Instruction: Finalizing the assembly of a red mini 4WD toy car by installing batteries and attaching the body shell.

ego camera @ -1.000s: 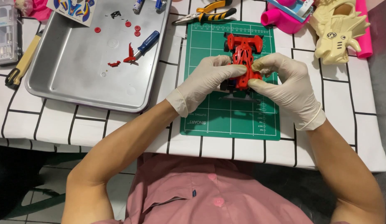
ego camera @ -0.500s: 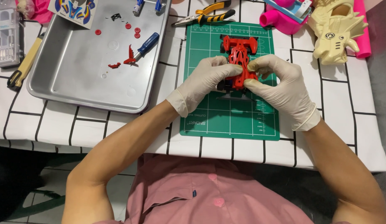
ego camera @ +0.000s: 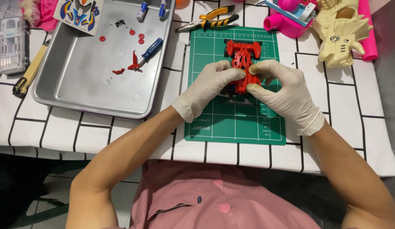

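A red toy racing car (ego camera: pixel 243 59) sits over a green cutting mat (ego camera: pixel 235 121) on the table. Both my hands wear pale gloves. My left hand (ego camera: pixel 210 87) grips the car's left side, thumb pressed on its body. From the other side, my right hand (ego camera: pixel 282 91) pinches the car with fingertips on the red shell. A dark part of the car shows beneath my fingers.
A metal tray (ego camera: pixel 78 93) at the left holds a blue-handled screwdriver (ego camera: pixel 150 50), small red parts (ego camera: pixel 134 63) and a sticker sheet (ego camera: pixel 78 10). Yellow-handled pliers (ego camera: pixel 210 21) lie behind the mat. A cream toy figure (ego camera: pixel 339 32), pink items (ego camera: pixel 286 25) and a clear box (ego camera: pixel 11 44) stand around.
Both hands have kept hold of the red car and shifted it slightly on the mat; the fingers have adjusted their grip on the shell.
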